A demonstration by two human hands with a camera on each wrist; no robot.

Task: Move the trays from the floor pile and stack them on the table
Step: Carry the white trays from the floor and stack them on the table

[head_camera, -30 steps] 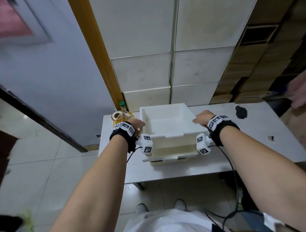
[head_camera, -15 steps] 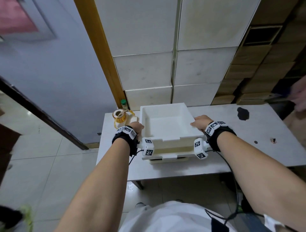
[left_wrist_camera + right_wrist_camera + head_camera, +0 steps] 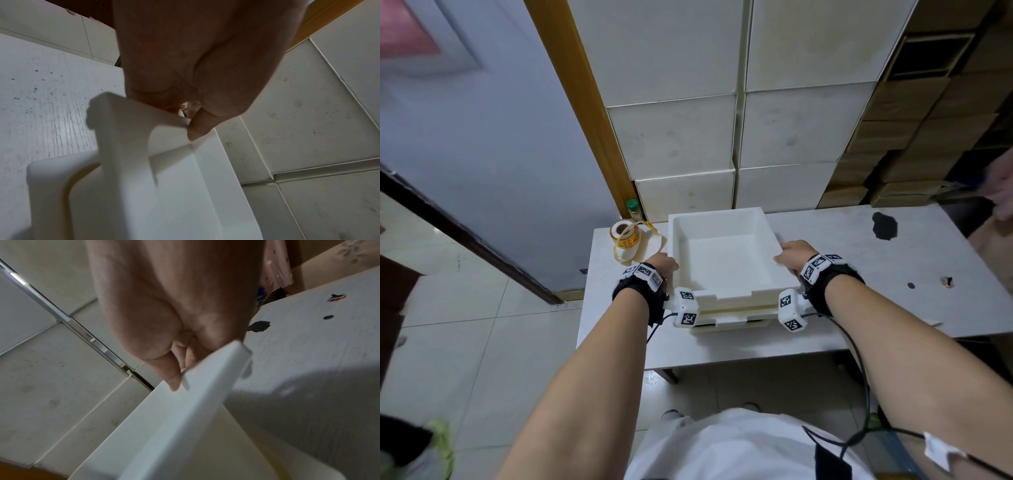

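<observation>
A white tray (image 3: 726, 260) sits atop a small stack of trays (image 3: 732, 317) on the white table (image 3: 893, 308). My left hand (image 3: 664, 263) grips the top tray's left wall, thumb inside the rim (image 3: 197, 129). On the opposite wall my right hand (image 3: 791, 255) holds the rim, thumb inside (image 3: 174, 381). In the wrist views the top tray's walls (image 3: 131, 129) (image 3: 185, 402) run under the palms, with a lower tray's edge (image 3: 49, 186) below. The fingers on the outer sides are hidden.
A roll of yellow-printed tape (image 3: 625, 236) and a green-capped bottle (image 3: 634, 209) stand at the table's back left. White boxes (image 3: 671, 137) and brown cartons (image 3: 928, 137) are stacked behind. A dark stain (image 3: 884, 225) marks the table. Another person (image 3: 1000, 192) stands at far right. Tiled floor (image 3: 465, 342) lies left.
The top tray has come down and back onto the stack, with both hands still holding its side walls. The view has shifted slightly as I lean in.
</observation>
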